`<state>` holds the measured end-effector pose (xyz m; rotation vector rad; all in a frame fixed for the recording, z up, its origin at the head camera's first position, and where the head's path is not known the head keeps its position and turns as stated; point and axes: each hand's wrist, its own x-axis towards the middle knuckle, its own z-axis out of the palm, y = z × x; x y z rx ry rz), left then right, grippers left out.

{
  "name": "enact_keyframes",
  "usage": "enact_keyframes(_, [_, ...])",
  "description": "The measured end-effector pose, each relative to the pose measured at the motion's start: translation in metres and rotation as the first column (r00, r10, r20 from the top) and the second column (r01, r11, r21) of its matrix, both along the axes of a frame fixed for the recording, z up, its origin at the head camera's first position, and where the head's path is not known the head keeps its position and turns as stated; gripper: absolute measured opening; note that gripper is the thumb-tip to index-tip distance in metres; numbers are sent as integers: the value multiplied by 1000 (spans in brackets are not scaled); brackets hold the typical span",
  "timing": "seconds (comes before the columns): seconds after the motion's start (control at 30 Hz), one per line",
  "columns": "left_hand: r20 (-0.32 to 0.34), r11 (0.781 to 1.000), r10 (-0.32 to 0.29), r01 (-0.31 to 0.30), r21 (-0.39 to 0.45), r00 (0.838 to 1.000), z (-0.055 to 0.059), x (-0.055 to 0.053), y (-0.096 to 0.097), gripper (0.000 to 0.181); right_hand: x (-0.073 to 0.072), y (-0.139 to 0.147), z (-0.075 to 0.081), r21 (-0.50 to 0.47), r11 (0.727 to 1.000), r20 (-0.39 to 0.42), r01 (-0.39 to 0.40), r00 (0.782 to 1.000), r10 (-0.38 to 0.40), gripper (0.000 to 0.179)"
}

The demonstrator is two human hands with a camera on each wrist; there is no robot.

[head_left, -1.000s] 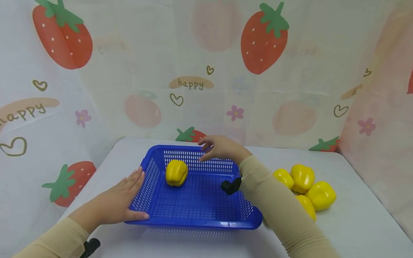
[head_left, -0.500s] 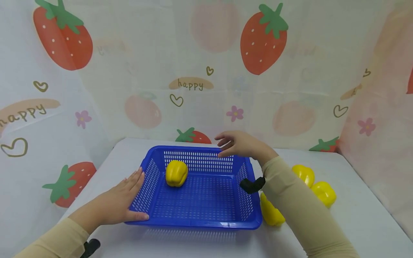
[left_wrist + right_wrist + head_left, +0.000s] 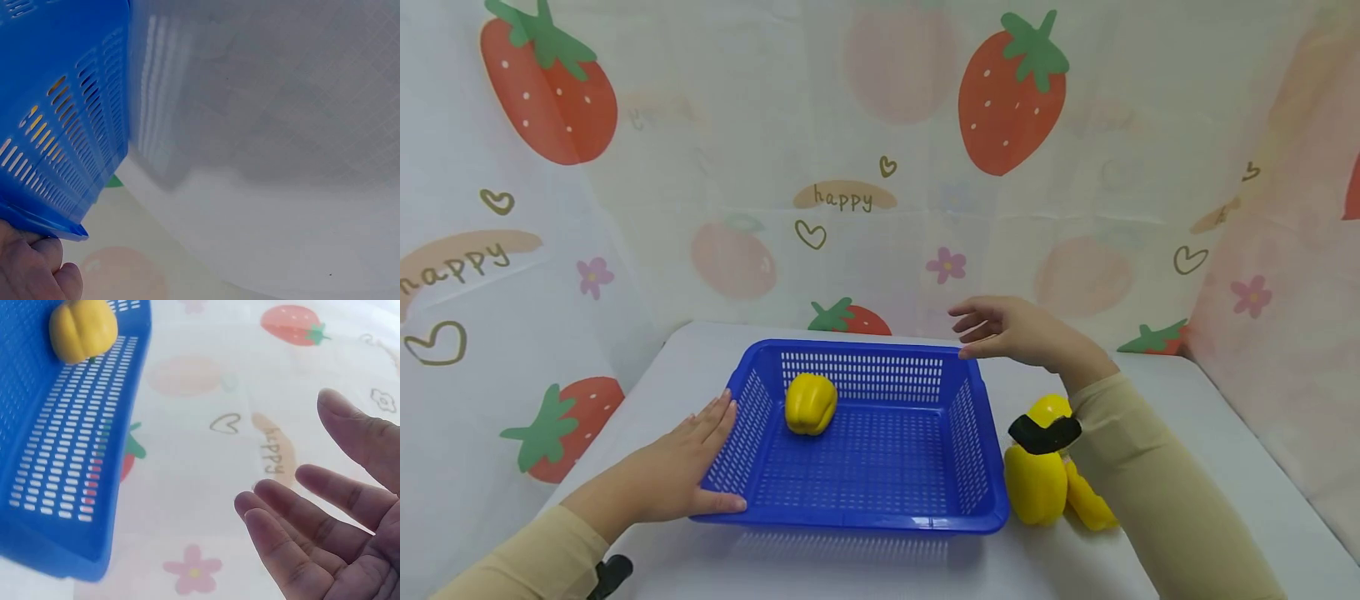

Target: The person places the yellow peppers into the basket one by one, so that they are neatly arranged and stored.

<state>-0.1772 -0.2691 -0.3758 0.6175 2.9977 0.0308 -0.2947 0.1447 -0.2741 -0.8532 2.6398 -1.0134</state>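
A blue plastic basket [image 3: 857,521] with slotted walls stands on the table, holding one yellow bell pepper [image 3: 811,404] near its back left. Along the basket's left rim lies my left hand [image 3: 662,471], its fingers straight and the thumb on the front left corner. The left wrist view catches a few of its fingers [image 3: 47,265] beside the rim. My right hand [image 3: 1018,333] hovers over the far right corner with nothing in it. Its thumb and fingers are spread apart in the right wrist view. Several more yellow bell peppers [image 3: 1036,487] sit right of the basket, partly hidden by the right forearm.
The white table [image 3: 685,567] extends around the basket. Behind and at both sides hangs a cloth [image 3: 865,100] printed with strawberries, hearts and flowers. A black wrist strap piece [image 3: 1045,435] juts from the right sleeve over the peppers.
My right hand has moved right, from over the basket's middle back to its far right corner. The forearm uncovers peppers close to the basket and covers those farther right. My left hand stays put.
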Motion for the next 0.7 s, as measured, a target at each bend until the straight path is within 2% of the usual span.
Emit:
enact_keyframes(0.2, [4,1000,4,-4,2,1000,-2,0,-1,115,6,26,0,8,1000,-22,20,1000,-20,57])
enact_keyframes(0.43, [-4,1000,1,-1,3,1000,-1,-1,-1,115,14,59,-6,18,1000,-16,22,1000,-22,58])
enact_keyframes(0.57, [-8,1000,2,-2,6,1000,-1,-1,-1,114,21,78,-11,26,999,7,42,999,-42,54])
enact_keyframes(0.7, [-9,1000,3,-3,13,1000,0,0,0,114,29,93,-18,32,998,52,62,997,-64,56])
